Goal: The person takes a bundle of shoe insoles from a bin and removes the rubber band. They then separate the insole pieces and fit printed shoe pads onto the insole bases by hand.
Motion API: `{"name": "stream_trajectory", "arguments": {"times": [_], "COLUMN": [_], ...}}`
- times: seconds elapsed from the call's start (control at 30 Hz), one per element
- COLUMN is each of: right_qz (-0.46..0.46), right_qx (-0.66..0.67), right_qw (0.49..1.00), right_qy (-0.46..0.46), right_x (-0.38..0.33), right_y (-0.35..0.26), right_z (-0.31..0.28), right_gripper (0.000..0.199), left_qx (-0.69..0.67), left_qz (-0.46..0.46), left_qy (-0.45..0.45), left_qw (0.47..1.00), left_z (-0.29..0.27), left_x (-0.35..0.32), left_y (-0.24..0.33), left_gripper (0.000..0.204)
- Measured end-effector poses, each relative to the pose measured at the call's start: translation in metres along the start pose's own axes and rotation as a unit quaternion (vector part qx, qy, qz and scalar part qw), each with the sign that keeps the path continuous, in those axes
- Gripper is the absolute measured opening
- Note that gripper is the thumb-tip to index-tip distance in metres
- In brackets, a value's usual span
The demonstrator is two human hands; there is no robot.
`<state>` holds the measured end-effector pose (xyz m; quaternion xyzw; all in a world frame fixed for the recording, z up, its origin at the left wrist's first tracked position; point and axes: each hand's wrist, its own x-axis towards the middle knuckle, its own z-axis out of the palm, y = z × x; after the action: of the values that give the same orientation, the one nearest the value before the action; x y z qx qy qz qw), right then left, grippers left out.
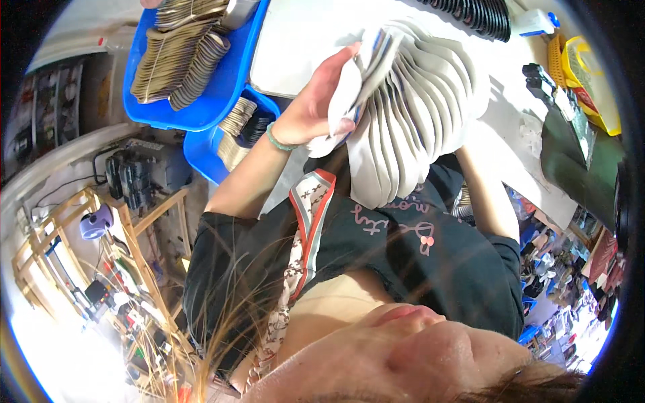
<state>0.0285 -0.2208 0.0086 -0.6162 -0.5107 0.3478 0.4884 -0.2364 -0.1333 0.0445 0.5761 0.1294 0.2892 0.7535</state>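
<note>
My left hand [316, 104] is closed on a few white insoles [344, 97], thumb on the near side and fingers behind. Beside it a thick, fanned-out stack of white insoles [420, 107] stands up in front of my chest, its edges spread toward the right. My right forearm [490, 191] reaches up behind that stack. The right hand itself is hidden by the insoles, so its fingers do not show.
A blue bin [235, 84] at the upper left holds bundled beige insoles [171, 60]; a smaller blue bin [201, 151] sits below it. On the white table [302, 40] are a row of black curved pieces [474, 17] and a white bottle [534, 25]. A yellow container [605, 101] is far right.
</note>
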Motion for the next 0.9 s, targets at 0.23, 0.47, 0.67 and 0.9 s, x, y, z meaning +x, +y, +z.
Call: {"name": "stream_trajectory", "arguments": {"times": [0.23, 0.47, 0.67, 0.9], "right_qz": [0.016, 0.022, 0.029, 0.015], "right_qx": [0.018, 0.022, 0.019, 0.003], "right_qw": [0.999, 0.998, 0.997, 0.995], "right_qy": [0.035, 0.053, 0.076, 0.103], "right_x": [-0.003, -0.007, -0.017, -0.027], "right_y": [-0.003, -0.009, -0.014, -0.021], "right_z": [0.004, 0.006, 0.012, 0.022], "right_gripper": [0.089, 0.08, 0.073, 0.064], "left_qx": [-0.069, 0.103, 0.438, 0.576], "left_qz": [-0.093, -0.082, -0.013, 0.077], "left_qy": [0.093, 0.073, -0.174, -0.043], "left_qw": [0.989, 0.989, 0.882, 0.813], "left_z": [0.0, -0.001, -0.005, 0.013], "left_x": [-0.011, -0.008, -0.011, -0.031], "left_y": [0.018, 0.008, 0.021, -0.017], "left_gripper": [0.089, 0.086, 0.127, 0.106]}}
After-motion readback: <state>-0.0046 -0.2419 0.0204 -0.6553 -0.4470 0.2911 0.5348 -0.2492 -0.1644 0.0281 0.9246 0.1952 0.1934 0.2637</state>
